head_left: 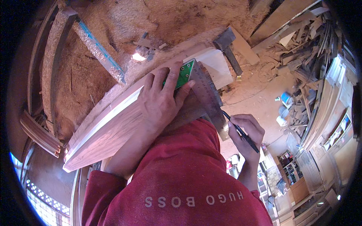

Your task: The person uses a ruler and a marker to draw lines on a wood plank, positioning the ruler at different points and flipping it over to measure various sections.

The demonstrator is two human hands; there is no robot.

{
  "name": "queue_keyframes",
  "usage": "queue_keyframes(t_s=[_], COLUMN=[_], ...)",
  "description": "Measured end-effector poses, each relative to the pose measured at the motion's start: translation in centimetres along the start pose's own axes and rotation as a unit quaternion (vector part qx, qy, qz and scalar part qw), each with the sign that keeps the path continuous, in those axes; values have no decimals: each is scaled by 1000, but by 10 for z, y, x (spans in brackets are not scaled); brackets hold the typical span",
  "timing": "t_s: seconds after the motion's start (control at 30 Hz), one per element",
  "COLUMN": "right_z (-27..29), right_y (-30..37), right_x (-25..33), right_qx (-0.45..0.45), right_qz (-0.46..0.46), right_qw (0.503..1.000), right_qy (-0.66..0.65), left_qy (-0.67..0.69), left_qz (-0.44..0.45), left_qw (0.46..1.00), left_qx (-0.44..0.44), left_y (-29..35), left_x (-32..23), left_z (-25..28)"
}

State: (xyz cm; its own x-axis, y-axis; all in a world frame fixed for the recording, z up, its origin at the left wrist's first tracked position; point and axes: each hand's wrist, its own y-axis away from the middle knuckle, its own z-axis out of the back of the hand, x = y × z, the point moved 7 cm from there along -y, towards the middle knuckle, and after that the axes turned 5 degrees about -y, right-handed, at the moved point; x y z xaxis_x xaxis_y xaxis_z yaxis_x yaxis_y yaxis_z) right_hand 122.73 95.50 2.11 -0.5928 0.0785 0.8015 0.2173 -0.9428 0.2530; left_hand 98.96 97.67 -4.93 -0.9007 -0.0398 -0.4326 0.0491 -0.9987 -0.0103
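Observation:
A long pale wooden board lies on the bench, running from the lower left toward the upper right. My left hand rests on the board with its fingers spread, pressing on the green stock of a try square. The square's metal blade stretches across the wood near the board's right end. My right hand grips a slim black pen, its tip close to the blade's edge by the end of the wood.
A dark hammer lies beyond the board, beside a flat wood piece. Sawdust and shavings cover the area behind. A blue-marked timber leans at upper left. Scrap wood is heaped at right, near a blue container.

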Motion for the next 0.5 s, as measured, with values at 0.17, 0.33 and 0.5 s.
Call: queue_keyframes(t_s=[0.17,0.33,0.5], right_z=[-14,-32,-42], right_y=[-40,-94,-119], right_x=[5,18,29], right_qx=[32,54,35], right_qz=[31,70,162], right_qw=[999,996,985], right_qy=[21,10,-39], left_qy=[0,-5,0], left_qz=[-1,0,-4], left_qw=[1000,1000,1000], left_qx=[-3,-2,-16], left_y=[1,-1,0], left_x=[2,-1,0], left_z=[-2,1,2])
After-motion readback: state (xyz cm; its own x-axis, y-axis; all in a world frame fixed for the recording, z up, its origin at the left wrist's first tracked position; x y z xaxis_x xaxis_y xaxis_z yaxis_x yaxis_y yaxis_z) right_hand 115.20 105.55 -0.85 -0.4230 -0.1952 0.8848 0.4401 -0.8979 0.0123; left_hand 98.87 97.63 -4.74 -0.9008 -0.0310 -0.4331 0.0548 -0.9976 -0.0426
